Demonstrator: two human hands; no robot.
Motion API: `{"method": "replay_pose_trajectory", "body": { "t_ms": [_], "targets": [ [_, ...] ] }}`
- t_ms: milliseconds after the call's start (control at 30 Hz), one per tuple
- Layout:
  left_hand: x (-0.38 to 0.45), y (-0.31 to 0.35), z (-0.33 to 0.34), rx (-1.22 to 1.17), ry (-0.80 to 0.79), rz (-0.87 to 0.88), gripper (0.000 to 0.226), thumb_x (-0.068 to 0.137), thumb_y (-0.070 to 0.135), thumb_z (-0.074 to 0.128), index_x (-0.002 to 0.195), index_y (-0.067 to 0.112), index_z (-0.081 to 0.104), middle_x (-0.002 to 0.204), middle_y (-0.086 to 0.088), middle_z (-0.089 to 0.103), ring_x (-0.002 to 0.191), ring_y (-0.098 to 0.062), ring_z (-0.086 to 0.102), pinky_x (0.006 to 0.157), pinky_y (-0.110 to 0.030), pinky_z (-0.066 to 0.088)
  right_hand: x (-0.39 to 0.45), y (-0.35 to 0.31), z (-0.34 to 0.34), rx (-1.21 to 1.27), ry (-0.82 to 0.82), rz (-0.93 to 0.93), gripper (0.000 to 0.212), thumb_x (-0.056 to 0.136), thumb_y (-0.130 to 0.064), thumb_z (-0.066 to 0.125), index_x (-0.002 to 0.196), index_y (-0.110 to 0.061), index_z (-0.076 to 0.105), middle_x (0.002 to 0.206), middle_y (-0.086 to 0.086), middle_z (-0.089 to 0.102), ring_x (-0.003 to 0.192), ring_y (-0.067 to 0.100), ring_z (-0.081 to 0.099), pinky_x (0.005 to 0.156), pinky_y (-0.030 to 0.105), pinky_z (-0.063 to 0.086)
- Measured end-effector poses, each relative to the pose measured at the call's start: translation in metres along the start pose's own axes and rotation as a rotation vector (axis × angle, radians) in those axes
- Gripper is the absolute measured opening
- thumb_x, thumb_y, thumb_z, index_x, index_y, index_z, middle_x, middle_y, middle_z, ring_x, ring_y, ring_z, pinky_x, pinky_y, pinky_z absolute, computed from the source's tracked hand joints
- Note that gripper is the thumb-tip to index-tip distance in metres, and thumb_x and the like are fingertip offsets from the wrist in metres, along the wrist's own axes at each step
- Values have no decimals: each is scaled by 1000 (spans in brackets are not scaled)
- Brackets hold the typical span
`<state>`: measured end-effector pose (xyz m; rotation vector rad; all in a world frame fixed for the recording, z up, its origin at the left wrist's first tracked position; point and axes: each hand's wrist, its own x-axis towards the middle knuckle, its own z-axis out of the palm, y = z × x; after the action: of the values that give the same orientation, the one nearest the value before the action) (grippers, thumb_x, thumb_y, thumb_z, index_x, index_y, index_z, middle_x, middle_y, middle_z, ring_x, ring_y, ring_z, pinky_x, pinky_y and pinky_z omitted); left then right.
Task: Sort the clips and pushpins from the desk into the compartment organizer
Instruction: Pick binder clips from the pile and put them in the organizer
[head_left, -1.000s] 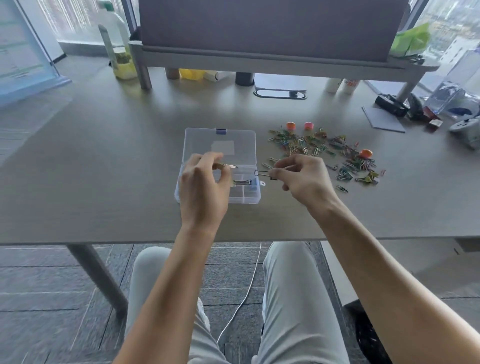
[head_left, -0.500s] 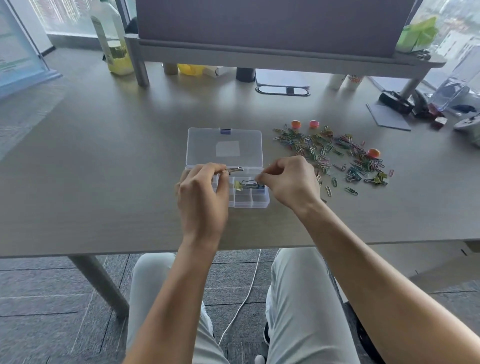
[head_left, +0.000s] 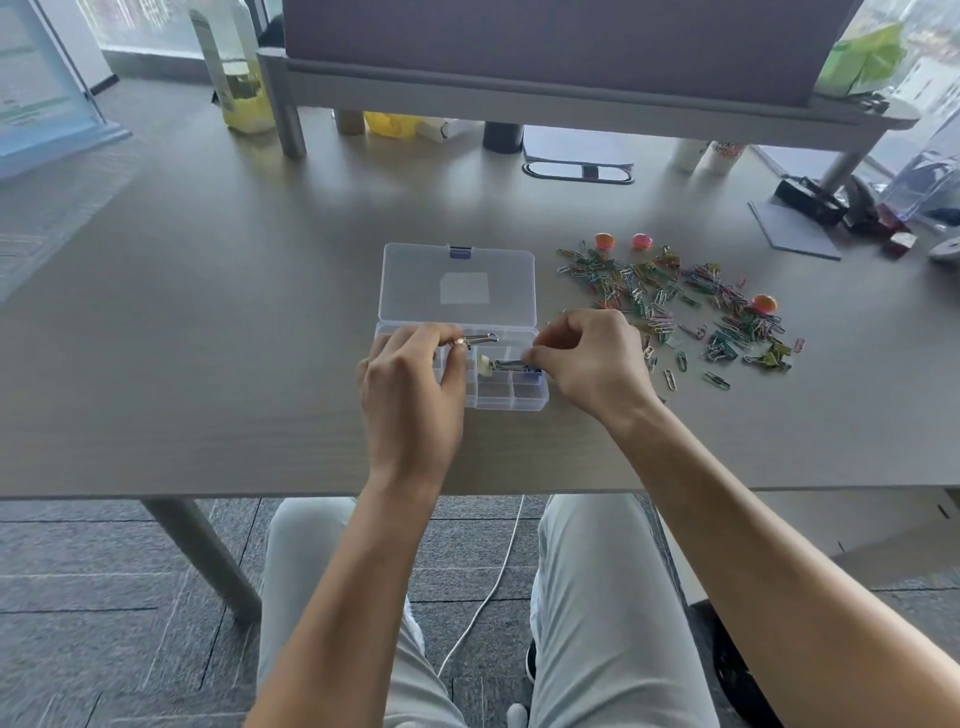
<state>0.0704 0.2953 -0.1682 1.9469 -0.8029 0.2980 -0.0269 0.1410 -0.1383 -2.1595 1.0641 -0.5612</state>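
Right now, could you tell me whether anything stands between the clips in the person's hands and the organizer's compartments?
Nothing visible does. The organizer lies with its lid folded back, compartments open from above. The left hand pinches a silver clip and the right hand another clip, both directly over the compartments.

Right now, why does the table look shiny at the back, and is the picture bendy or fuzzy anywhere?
In the head view, window daylight leaves a pale glare on the grey wooden desk behind the clear plastic compartment organizer; the wide lens bows the desk's front edge; the heap of colourful paper clips looks slightly soft, so single clips blur together.
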Motion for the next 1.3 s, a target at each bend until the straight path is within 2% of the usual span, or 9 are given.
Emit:
{"method": "replay_pose_trajectory", "body": {
  "t_ms": [167,367,433,533,700,800,1000,1300],
  "targets": [
    [-2,4,2,40,-15,33,12,90,19,68,101,20,75,101,5,75,96,-22,66,86,-48,53,0,2,-2,26,-7,-13,16,76,-38,86,74,-26,75,71,-11,72,74,12,69,77,41,61],
    [-5,12,12,121,-82,62,12,90,18,71,100,18,76,100,5,76,99,-24,64,87,-42,50,-1,17,-16,130,39,40,19,88,-38,74,78,-21,75,72,-3,75,74,23,73,78,47,62],
    [-7,16,18,144,-97,65,11,90,18,70,100,18,76,99,4,75,100,-25,62,88,-46,50,-3,21,-20,147,39,47,21,90,-36,73,76,-20,75,71,-1,75,72,23,73,77,46,62],
    [-10,20,21,172,-95,74,9,89,16,71,96,19,75,99,5,72,104,-23,56,87,-42,46,-4,25,-24,171,42,50,19,92,-32,73,77,-20,75,71,0,75,69,22,73,74,42,62],
    [-14,23,22,202,-104,88,24,86,4,65,105,14,74,109,0,67,111,-26,55,91,-45,46,-4,27,-24,178,36,48,19,91,-33,73,76,-21,75,70,-2,75,69,22,73,75,43,63],
    [-19,32,21,241,-145,156,35,81,-2,62,112,10,73,111,-1,65,112,-27,55,92,-42,45,-4,27,-22,170,33,42,20,90,-34,72,74,-21,74,69,-2,74,69,22,74,74,44,63],
    [-22,39,22,396,-251,182,37,87,9,62,123,12,71,110,-2,59,111,-26,53,98,-44,41,-3,29,-22,167,34,33,22,89,-34,72,72,-21,73,69,-4,74,71,22,73,74,43,62],
    [-22,47,20,521,-276,187,26,88,8,59,109,15,72,110,1,59,110,-24,54,101,-40,37,-3,32,-22,160,34,13,20,89,-36,71,75,-22,74,73,-4,75,74,23,73,77,44,62]
  ]
}}
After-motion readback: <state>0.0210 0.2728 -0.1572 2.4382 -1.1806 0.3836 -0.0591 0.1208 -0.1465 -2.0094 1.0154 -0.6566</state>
